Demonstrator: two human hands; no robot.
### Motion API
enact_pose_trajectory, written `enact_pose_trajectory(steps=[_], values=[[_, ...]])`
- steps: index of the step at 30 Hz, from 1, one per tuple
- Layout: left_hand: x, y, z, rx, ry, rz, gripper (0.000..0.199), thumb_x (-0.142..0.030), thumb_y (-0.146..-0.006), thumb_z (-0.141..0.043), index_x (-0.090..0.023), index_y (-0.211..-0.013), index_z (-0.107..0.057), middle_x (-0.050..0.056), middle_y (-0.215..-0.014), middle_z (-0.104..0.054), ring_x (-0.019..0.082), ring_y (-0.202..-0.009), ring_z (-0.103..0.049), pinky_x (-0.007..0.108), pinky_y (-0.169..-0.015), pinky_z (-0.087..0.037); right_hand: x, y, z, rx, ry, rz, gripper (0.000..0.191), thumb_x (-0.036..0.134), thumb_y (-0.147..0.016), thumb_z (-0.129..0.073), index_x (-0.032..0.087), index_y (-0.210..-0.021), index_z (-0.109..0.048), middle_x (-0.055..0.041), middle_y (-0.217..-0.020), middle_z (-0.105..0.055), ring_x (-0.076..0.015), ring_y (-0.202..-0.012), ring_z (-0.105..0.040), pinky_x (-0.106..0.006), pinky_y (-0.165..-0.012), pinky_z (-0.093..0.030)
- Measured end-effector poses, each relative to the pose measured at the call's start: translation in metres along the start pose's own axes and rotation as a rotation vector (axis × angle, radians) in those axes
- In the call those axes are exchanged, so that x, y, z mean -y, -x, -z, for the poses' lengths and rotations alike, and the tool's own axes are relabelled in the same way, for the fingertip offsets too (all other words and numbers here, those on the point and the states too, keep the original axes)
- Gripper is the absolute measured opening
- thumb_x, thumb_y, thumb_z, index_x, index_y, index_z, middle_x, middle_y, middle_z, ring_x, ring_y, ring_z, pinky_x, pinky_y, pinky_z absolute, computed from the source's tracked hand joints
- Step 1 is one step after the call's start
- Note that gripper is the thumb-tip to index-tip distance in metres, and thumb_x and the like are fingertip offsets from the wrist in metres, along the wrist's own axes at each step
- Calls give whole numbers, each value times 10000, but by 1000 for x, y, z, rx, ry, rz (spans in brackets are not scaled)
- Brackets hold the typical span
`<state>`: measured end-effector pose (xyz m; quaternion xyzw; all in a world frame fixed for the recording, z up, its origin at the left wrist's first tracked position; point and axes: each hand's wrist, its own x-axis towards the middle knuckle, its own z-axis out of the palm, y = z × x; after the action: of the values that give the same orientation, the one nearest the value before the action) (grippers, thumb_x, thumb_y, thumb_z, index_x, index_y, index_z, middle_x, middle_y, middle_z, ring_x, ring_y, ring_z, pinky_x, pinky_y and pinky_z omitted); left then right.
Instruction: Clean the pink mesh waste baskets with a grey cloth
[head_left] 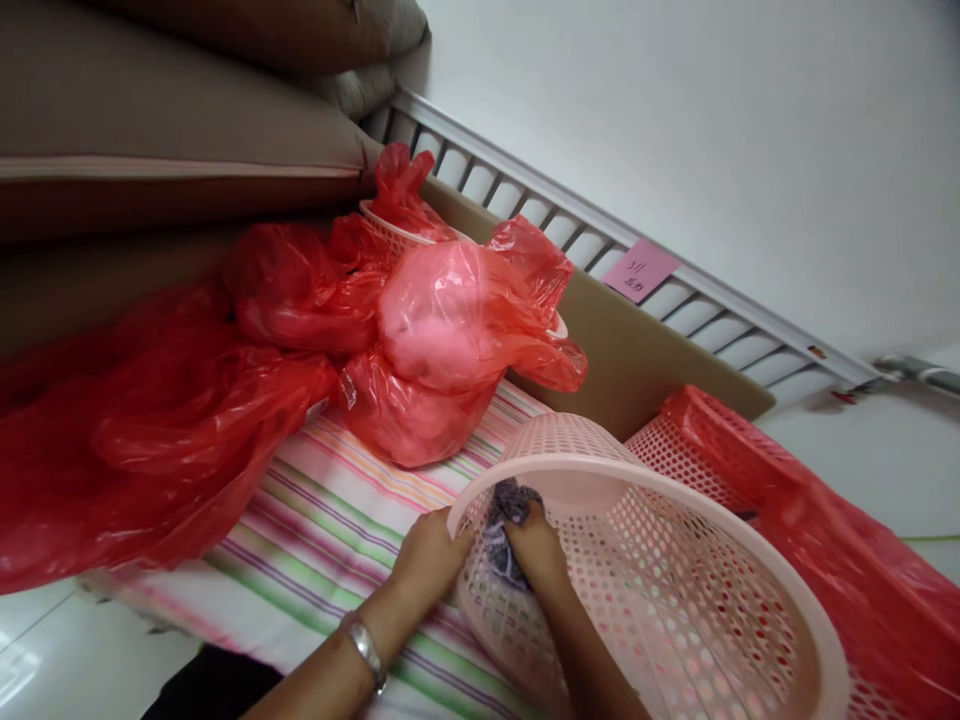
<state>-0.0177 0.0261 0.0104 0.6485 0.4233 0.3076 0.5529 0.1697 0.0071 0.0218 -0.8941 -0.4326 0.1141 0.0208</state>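
A pale pink plastic basket (660,500) with a perforated wall lies tilted on its side, its mouth facing me. My left hand (431,550) grips the basket's rim at the left, thumb inside, other fingers hidden behind the wall. Inside the basket, my right hand (538,548) is closed on a dark grey cloth (506,535) with light marks, pressed against the inner wall near the rim. A silver bracelet (364,650) circles my left wrist.
Filled red plastic bags (450,320) sit on a striped cloth (330,520) beyond the basket. Another basket (679,455) with red plastic (840,550) over it stands at the right. A radiator (510,190) with a pink note (640,268) lines the wall; cushions (172,110) are upper left.
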Motion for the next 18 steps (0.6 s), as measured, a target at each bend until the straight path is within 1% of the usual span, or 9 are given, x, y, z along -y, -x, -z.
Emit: enact_pose_trajectory(steps=[3,5,7,8,11,15,18], values=[[1,0,-1,-13,4,8,317,-279,-780,-487,-124,-939,-714,118,-916,-745,246,-847,-678,293,-748,-486,-2,35,-5,63,-7,92,497,257,-825,-484,134,-1299,-395,-132,-1114,-638,-235,-1038,-612,-267,-828,-429],[2,1,-1,-23,8,8,315,-278,-787,-483,-123,-947,-706,119,-926,-744,245,-857,-676,287,-741,-484,-4,55,-7,102,0,155,523,244,-809,-494,139,-1309,-384,-131,-1172,-614,-240,-1072,-595,-266,-835,-423],[2,2,-2,-25,6,6,307,-280,-795,-480,-130,-946,-702,112,-926,-745,241,-862,-675,280,-735,-481,-5,66,-7,108,30,181,492,238,-804,-487,155,-1281,-401,-127,-1185,-605,-252,-1066,-594,-280,-822,-423],[1,3,-2,-24,3,7,304,-281,-798,-481,-134,-946,-702,109,-926,-745,239,-863,-674,278,-735,-481,-4,67,-7,97,50,179,453,240,-805,-480,167,-1248,-422,-121,-1163,-615,-255,-1043,-604,-288,-807,-425],[0,3,-1,-13,-12,14,305,-284,-808,-475,-140,-953,-701,104,-942,-744,236,-870,-671,281,-755,-481,-1,53,-3,40,103,113,352,270,-817,-462,195,-1161,-458,-100,-1055,-653,-262,-964,-631,-317,-775,-432],[-3,2,2,1,-30,14,295,-261,-800,-477,-147,-945,-707,101,-965,-740,237,-890,-666,291,-799,-475,1,8,2,-29,130,-8,360,311,-825,-457,186,-1163,-454,-123,-1043,-651,-275,-982,-629,-354,-802,-442],[-5,1,2,9,-27,2,291,-267,-801,-478,-140,-926,-708,105,-925,-740,240,-860,-668,292,-769,-481,-3,-27,4,-52,127,-104,330,336,-852,-410,166,-1129,-470,-147,-1055,-642,-289,-996,-626,-384,-812,-452]])
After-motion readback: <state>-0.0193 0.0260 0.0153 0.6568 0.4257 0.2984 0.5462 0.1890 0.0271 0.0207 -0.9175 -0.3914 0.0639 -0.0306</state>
